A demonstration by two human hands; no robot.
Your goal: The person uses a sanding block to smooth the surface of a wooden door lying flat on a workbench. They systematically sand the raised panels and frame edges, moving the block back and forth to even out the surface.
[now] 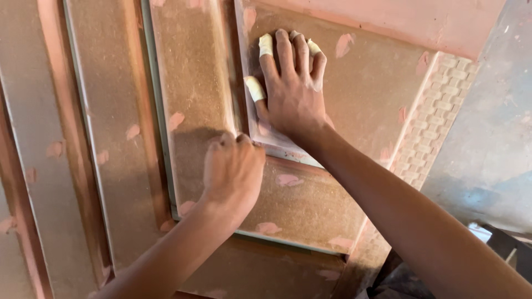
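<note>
A brown wooden door panel [343,83] with raised mouldings and pink filler patches lies flat under me. My right hand [291,88] rests palm down on a raised panel, fingers together, with pale tape wrapped round several fingertips and the thumb. My left hand [233,171] is curled into a fist just below it, knuckles pressed against the moulded edge [277,148] of that panel. Whatever the fist holds is hidden by the fingers.
A carved basket-weave strip [438,111] runs down the door's right side. Beyond the door's right edge lies a grey dusty floor [493,138]. Dark objects [507,246] sit at the lower right. Long grooved rails [83,138] fill the left.
</note>
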